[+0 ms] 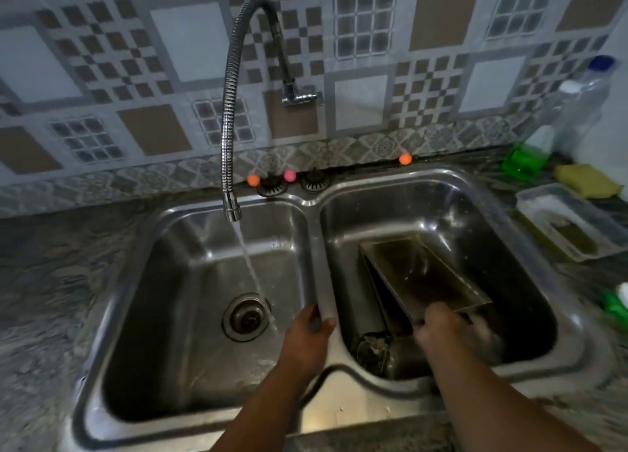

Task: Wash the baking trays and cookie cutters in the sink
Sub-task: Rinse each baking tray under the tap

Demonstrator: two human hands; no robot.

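Two steel basins, sink [316, 193] set in mottled stone counter [51, 264] below patterned tiles [190, 43]. Left hand [307, 336] curled over divider; right hand [438, 326] gripping baking tray [421, 271] in right basin.

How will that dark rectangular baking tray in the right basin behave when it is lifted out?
The baking tray looks like thin metal with straight walls, so it is probably stiff and fairly light. Its surface shines as if wet or greasy, so it may slip. The right hand holds only its near edge while it leans tilted in the sink, so it could swing or tip.
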